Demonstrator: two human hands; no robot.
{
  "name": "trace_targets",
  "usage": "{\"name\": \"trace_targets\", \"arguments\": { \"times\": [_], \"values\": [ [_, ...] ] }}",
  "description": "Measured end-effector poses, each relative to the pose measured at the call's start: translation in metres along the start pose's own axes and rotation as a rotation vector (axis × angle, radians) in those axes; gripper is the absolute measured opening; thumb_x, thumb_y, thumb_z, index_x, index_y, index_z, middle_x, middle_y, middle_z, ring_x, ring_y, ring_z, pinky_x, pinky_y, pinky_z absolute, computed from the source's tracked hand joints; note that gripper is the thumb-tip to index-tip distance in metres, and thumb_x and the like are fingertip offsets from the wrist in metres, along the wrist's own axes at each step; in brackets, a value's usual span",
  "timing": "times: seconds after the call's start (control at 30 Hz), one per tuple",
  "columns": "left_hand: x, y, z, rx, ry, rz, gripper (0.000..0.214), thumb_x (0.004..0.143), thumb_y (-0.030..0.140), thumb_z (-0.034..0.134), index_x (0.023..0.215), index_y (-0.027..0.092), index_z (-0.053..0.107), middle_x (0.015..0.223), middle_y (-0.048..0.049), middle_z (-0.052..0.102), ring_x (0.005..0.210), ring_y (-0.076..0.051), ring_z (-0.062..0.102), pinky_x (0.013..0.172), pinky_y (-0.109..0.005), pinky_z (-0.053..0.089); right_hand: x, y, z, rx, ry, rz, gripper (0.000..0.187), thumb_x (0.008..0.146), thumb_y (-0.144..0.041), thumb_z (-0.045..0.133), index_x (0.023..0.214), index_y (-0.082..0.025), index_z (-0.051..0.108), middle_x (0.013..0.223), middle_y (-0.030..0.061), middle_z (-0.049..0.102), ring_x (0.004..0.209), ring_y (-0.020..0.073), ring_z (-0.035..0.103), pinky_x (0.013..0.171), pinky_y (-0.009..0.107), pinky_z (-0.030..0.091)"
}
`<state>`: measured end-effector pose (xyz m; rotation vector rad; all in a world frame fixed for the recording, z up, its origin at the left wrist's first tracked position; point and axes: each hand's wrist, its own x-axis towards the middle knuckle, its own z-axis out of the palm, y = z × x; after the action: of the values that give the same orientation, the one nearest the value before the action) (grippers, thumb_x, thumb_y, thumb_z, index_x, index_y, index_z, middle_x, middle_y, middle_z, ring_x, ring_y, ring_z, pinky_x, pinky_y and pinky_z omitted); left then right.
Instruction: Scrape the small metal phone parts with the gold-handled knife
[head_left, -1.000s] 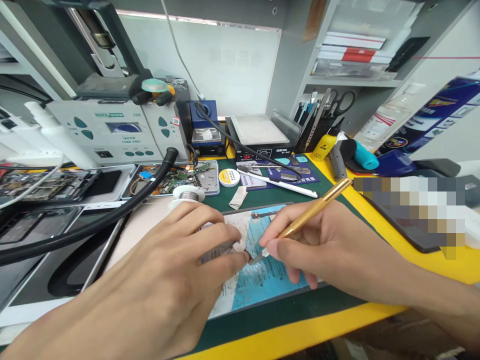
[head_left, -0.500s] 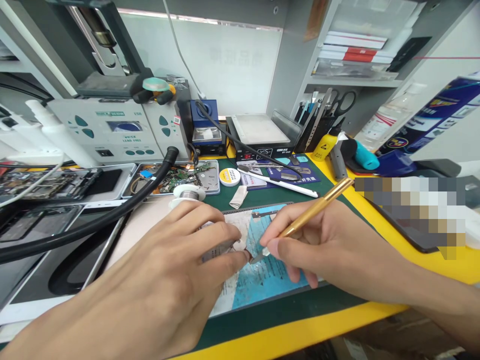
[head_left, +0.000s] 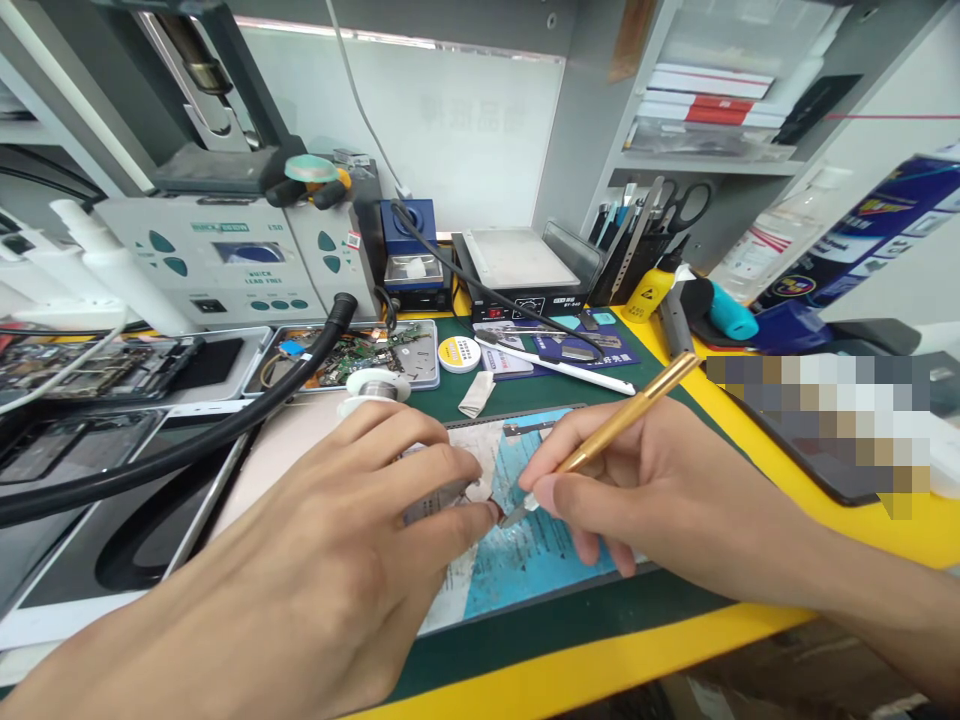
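Observation:
My left hand point(head_left: 352, 545) is closed over a small grey part with printed marks point(head_left: 433, 503), pinning it on a blue-and-white printed mat point(head_left: 540, 560). Its fingers cover most of that part, so I cannot make out its kind. A small reddish-brown end shows at the index fingertip. My right hand point(head_left: 637, 480) grips a gold-handled craft knife point(head_left: 630, 412) like a pen. The knife's blade points down and left, its tip at that reddish-brown end, close by my left fingertips. Whether the blade touches it I cannot tell.
Behind my left hand stands a solder wire spool point(head_left: 373, 388), with a tray of circuit boards point(head_left: 405, 350) beyond it. A black hose point(head_left: 225, 440) crosses the left side. A white soldering iron point(head_left: 559, 368) lies behind the mat. Disassembled phones point(head_left: 97, 450) are at left.
The gold handle's top end has tipped slightly to the left. Otherwise both hands and the grey part stay in place.

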<state>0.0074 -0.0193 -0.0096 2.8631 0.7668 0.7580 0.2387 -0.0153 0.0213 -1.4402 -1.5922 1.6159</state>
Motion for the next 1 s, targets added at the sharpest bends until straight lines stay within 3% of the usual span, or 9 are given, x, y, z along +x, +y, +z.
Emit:
{"name": "trace_targets", "arguments": {
  "times": [1.0],
  "values": [
    [0.0003, 0.001, -0.0004, -0.013, -0.002, -0.01, 0.031, 0.092, 0.008, 0.05, 0.108, 0.024, 0.071, 0.114, -0.0057, 0.069, 0.109, -0.025, 0.058, 0.095, -0.046, 0.048, -0.0005, -0.0045, -0.0016, -0.063, 0.001, 0.064, 0.003, 0.077, -0.017, 0.067, 0.078, -0.019, 0.065, 0.05, -0.0061, 0.057, 0.041, 0.0086, 0.051, 0.038, 0.015, 0.044]
  ]
}}
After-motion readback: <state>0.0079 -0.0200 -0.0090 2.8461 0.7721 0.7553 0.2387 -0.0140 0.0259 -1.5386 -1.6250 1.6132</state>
